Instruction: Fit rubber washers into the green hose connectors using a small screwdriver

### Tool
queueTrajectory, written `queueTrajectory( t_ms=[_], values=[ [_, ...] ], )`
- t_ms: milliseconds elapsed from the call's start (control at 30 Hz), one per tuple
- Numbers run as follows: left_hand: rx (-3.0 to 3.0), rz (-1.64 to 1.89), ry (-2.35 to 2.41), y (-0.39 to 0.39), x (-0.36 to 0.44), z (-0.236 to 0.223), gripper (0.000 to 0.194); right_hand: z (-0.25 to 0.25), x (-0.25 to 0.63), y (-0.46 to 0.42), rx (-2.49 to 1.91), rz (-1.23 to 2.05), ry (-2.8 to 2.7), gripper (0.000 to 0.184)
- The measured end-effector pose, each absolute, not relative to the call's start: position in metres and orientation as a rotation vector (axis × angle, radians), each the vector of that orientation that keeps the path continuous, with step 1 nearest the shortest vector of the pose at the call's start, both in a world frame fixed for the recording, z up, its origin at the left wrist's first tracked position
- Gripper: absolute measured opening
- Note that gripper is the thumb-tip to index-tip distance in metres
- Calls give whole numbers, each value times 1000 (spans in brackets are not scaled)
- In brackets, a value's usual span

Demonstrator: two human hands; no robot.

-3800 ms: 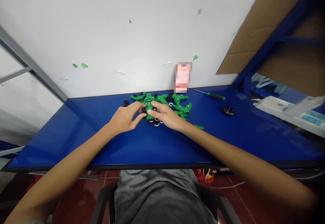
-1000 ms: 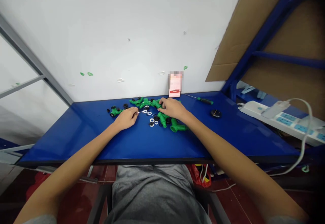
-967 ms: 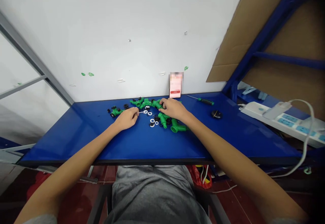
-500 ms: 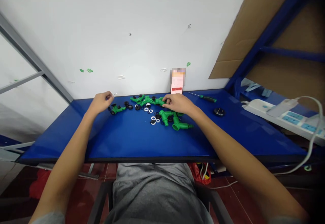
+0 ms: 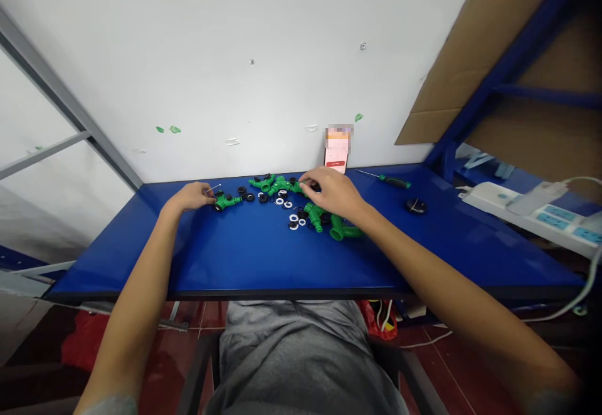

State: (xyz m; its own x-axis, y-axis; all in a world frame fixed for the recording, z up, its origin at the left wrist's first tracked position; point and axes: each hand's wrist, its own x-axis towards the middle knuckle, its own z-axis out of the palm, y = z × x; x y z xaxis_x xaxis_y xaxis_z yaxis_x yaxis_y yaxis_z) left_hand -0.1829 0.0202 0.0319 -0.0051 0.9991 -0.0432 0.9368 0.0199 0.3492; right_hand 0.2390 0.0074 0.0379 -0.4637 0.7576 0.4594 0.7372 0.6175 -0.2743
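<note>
My left hand (image 5: 195, 196) is closed at the left of the blue table, pinching a thin metal pin-like piece (image 5: 215, 187). Its fingertips are at a green branched hose fitting (image 5: 227, 202) with black parts on it, perhaps touching it. Over the right end of the pile, my right hand (image 5: 332, 190) has its fingers bent around a dark part beside another green fitting (image 5: 282, 185). What it grips is mostly hidden. Closer to me lie two more green fittings, one upright-looking (image 5: 315, 217) and one elbow-shaped (image 5: 339, 229).
Black rings (image 5: 263, 199) and white washers (image 5: 294, 218) lie scattered mid-table. A phone (image 5: 336, 152) leans on the wall. To the right are a green-handled screwdriver (image 5: 395, 181), a black round object (image 5: 416, 206) and a white power strip (image 5: 531, 205) with cables.
My left hand has come down to the green fitting on the left, still with the metal piece. My right hand remains over the pile, its fingers shifted slightly. The whole view has shifted a little.
</note>
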Motion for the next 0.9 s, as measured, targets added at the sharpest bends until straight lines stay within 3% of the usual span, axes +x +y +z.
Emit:
queueTrajectory(
  t_ms=[100,200,300,533,700,900],
  values=[
    [2007,340,2061,20,-186,36,24,37,209,-6,-950,20,-2444,24],
    [2020,613,2151,13,-183,45,27,36,180,-12,-757,-136,-2618,29],
    [2131,935,1782,2,-159,48,38,33,162,-9,-648,-232,-2691,33],
    [2399,674,1242,-7,-85,17,32,15,186,17,-717,-223,-2780,27],
    [2551,456,1358,-2,-77,4,35,22,222,25,-756,172,-2716,23],
    [2642,269,1673,-15,-74,18,39,56,250,29,-879,359,-2568,26]
  ],
)
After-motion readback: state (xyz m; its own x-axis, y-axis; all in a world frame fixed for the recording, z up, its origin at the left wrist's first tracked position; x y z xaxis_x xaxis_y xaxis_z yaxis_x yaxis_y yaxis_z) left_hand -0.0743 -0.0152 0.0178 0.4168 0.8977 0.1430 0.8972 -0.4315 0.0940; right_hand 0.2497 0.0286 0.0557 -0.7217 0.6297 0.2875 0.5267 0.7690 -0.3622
